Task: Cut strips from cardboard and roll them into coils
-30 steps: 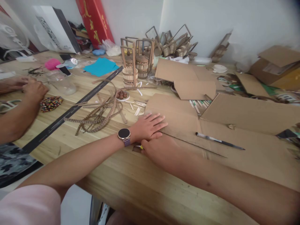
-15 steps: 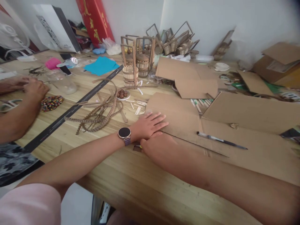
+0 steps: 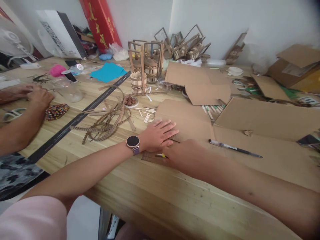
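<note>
My left hand (image 3: 158,135), with a watch (image 3: 133,142) on its wrist, lies flat with fingers spread on the sheet of brown cardboard (image 3: 185,115). My right hand (image 3: 180,153) is closed just to the right of it, by the sheet's near edge. A yellow utility knife (image 3: 163,155) pokes out of that fist, its blade pointing left over the cardboard; the rest of its handle is hidden. Part of a dark straight line on the cardboard shows between my hands. A black pen (image 3: 235,148) rests on the cardboard beyond my right forearm.
Coiled brown woven strips (image 3: 107,123), a dish of brown beads (image 3: 130,101) and short pale sticks (image 3: 147,115) lie beyond my left arm. Small lidded baskets (image 3: 138,78) stand behind. At the left, another person's hands (image 3: 41,96) work near a heap of colourful beads (image 3: 57,111).
My right hand has drawn a little to the right, away from my left hand, with the knife in it, baring more of the blade. My left hand stays in place.
</note>
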